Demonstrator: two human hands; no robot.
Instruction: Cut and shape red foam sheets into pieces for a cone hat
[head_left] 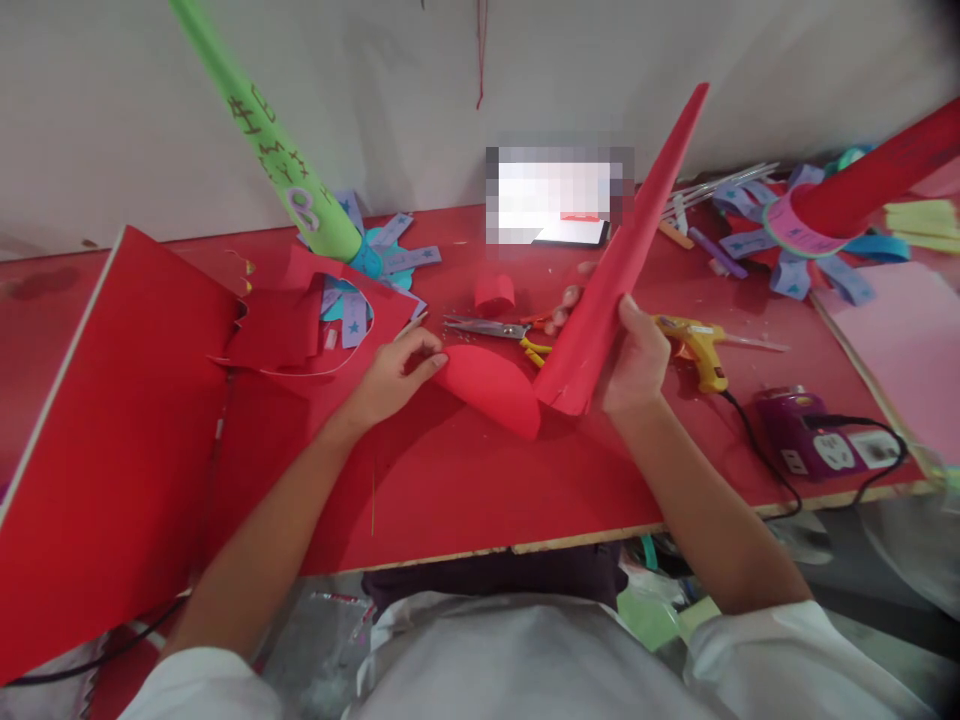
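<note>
A sheet of red paper (pixel 600 290) is being rolled into a tall cone above the red table (pixel 450 490); its tip points up and to the right. My right hand (pixel 637 365) is wrapped round the cone's lower part. The curled free edge of the same sheet (pixel 491 385) is pinched by my left hand (pixel 394 375) near the table surface. Scissors (pixel 487 328) with orange and yellow handles lie just behind the paper.
A yellow glue gun (pixel 697 350) and a purple power strip (pixel 817 440) lie at the right. A green paper cone (pixel 270 150), a red cone with blue strips (pixel 862 190), large red sheets (pixel 112 430), a pink sheet (pixel 900 340) and paper scraps are around.
</note>
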